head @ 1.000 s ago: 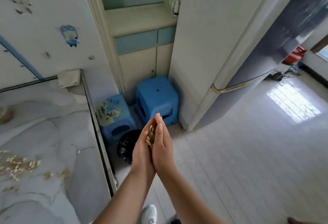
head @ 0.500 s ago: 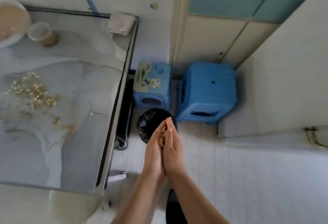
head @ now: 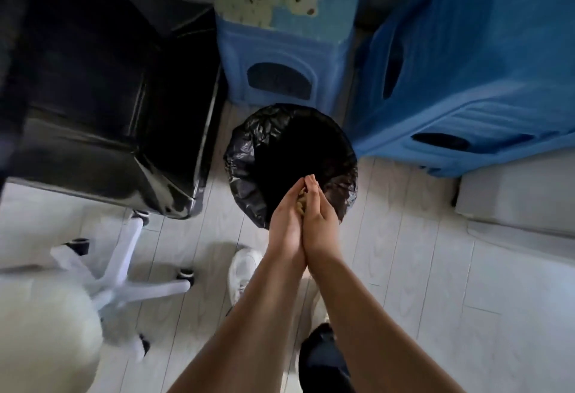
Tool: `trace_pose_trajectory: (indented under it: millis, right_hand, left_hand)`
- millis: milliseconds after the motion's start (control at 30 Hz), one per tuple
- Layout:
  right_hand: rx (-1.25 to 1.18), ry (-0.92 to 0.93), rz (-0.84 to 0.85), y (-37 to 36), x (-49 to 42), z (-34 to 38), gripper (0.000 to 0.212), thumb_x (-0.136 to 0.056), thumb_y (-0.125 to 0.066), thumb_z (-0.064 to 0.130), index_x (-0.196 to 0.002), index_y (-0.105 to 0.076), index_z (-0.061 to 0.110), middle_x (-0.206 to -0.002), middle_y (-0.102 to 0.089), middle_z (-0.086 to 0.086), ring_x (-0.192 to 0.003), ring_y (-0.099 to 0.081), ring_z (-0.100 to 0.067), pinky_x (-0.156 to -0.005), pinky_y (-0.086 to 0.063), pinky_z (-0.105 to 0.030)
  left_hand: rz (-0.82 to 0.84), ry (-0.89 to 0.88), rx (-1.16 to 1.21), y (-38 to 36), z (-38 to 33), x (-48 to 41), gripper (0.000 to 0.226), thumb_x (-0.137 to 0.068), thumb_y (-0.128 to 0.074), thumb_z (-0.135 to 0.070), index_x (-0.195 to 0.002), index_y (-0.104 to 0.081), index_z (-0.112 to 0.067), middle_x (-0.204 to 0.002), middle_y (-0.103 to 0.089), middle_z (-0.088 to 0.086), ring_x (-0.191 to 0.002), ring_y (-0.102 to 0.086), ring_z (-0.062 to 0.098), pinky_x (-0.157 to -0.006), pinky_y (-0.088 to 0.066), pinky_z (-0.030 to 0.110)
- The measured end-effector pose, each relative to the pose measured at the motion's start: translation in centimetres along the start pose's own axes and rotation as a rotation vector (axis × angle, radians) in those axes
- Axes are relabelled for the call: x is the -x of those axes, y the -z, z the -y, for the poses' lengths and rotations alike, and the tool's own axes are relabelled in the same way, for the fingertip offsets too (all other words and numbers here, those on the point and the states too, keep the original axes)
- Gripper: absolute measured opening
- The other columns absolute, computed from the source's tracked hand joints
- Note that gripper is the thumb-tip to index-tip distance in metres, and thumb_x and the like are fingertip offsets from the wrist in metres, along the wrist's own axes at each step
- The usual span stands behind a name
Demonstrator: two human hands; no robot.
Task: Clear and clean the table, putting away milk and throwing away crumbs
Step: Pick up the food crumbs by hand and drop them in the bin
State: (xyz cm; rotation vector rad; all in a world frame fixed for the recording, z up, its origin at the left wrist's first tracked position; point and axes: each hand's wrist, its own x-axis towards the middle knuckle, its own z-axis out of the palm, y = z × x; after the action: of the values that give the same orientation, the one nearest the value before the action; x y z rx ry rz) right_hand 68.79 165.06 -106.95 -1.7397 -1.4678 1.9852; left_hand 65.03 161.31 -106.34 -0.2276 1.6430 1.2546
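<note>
My left hand (head: 286,221) and my right hand (head: 320,218) are pressed palm to palm with yellowish crumbs (head: 301,203) cupped between them. Only a few crumbs show in the gap near the fingertips. The joined hands hover above the near rim of a round bin lined with a black bag (head: 249,156), which stands on the floor. The fingertips point over its dark opening. The table top and the milk are out of view.
A small blue stool with a bear picture (head: 280,50) stands behind the bin, and a larger blue stool (head: 482,66) to its right. The table's dark underside (head: 93,97) is at left. A white swivel chair base (head: 124,268) stands on the pale floor.
I have bent down and forward. The cupped hands moved from in front of the bin to over its near rim, and the table top has dropped out of view.
</note>
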Motion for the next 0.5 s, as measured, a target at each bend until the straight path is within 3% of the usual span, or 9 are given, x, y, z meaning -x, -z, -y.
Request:
trace_pose_trajectory:
  millis: [67, 133, 167, 267, 333, 400, 500]
  right_hand:
    - [-0.017, -0.073, 0.012, -1.4, -3.9, -2.0, 0.036, -0.1, -0.041, 0.048, -0.114, -0.069, 0.031, -0.123, -0.066, 0.007, -0.118, -0.058, -0.007, -0.107, -0.043, -0.03]
    - [-0.04, -0.151, 0.005, -2.7, -7.0, -3.3, 0.037, -0.099, -0.041, 0.048, -0.083, -0.072, 0.038, -0.1, -0.072, 0.006, -0.101, -0.066, -0.013, -0.098, -0.049, -0.033]
    - [-0.041, -0.181, -0.004, -3.2, -8.4, -3.9, 0.039, -0.099, -0.039, 0.048, -0.079, -0.07, 0.038, -0.097, -0.072, 0.005, -0.099, -0.066, -0.015, -0.098, -0.049, -0.034]
    - [-0.096, -0.247, -0.022, -3.9, -12.1, -5.1, 0.045, -0.102, -0.031, 0.044, -0.086, -0.072, 0.03, -0.095, -0.071, 0.003, -0.098, -0.065, -0.018, -0.098, -0.049, -0.034]
    - [-0.165, -0.32, -0.062, -4.0, -14.6, -6.0, 0.048, -0.102, -0.031, 0.044, -0.108, -0.072, 0.019, -0.107, -0.071, -0.004, -0.102, -0.065, -0.02, -0.1, -0.048, -0.034]
    - [-0.229, -0.398, -0.08, -4.0, -16.4, -6.7, 0.055, -0.101, -0.032, 0.048, -0.119, -0.067, 0.009, -0.115, -0.069, -0.01, -0.107, -0.065, -0.026, -0.101, -0.048, -0.038]
    - [-0.383, -0.456, -0.092, -4.5, -18.3, -7.8, 0.053, -0.1, -0.034, 0.051, -0.103, -0.069, 0.012, -0.11, -0.07, -0.011, -0.103, -0.066, -0.028, -0.097, -0.051, -0.039]
  left_hand:
    - [-0.042, 0.064, 0.077, 0.3, 0.8, -4.4, 0.037, -0.103, -0.042, -0.034, -0.134, -0.056, -0.019, -0.111, -0.062, -0.015, -0.099, -0.059, 0.001, -0.075, -0.052, 0.011]
    - [-0.116, 0.155, 0.158, 0.6, 1.7, -8.1, 0.032, -0.1, -0.049, -0.034, -0.123, -0.064, -0.017, -0.095, -0.065, -0.013, -0.088, -0.061, 0.005, -0.066, -0.051, 0.017]
    - [-0.172, 0.223, 0.231, 0.8, 2.3, -9.7, 0.027, -0.097, -0.054, -0.033, -0.111, -0.07, -0.017, -0.086, -0.068, -0.009, -0.085, -0.064, 0.009, -0.066, -0.05, 0.022]
    - [-0.274, 0.381, 0.39, 0.8, 2.9, -13.5, 0.023, -0.09, -0.062, -0.029, -0.076, -0.072, -0.015, -0.069, -0.073, 0.001, -0.068, -0.07, 0.016, -0.063, -0.05, 0.027]
    - [-0.275, 0.379, 0.484, 0.3, 3.4, -15.7, 0.024, -0.093, -0.058, -0.023, -0.075, -0.069, -0.012, -0.073, -0.071, 0.005, -0.066, -0.068, 0.016, -0.064, -0.051, 0.026]
    - [-0.278, 0.418, 0.567, -0.2, 4.0, -17.4, 0.027, -0.099, -0.049, -0.02, -0.08, -0.064, -0.009, -0.079, -0.067, 0.008, -0.07, -0.063, 0.019, -0.077, -0.051, 0.03]
    - [-0.292, 0.436, 0.668, -0.5, 4.5, -19.8, 0.031, -0.101, -0.04, -0.02, -0.086, -0.063, -0.006, -0.086, -0.064, 0.013, -0.077, -0.061, 0.025, -0.088, -0.047, 0.037]
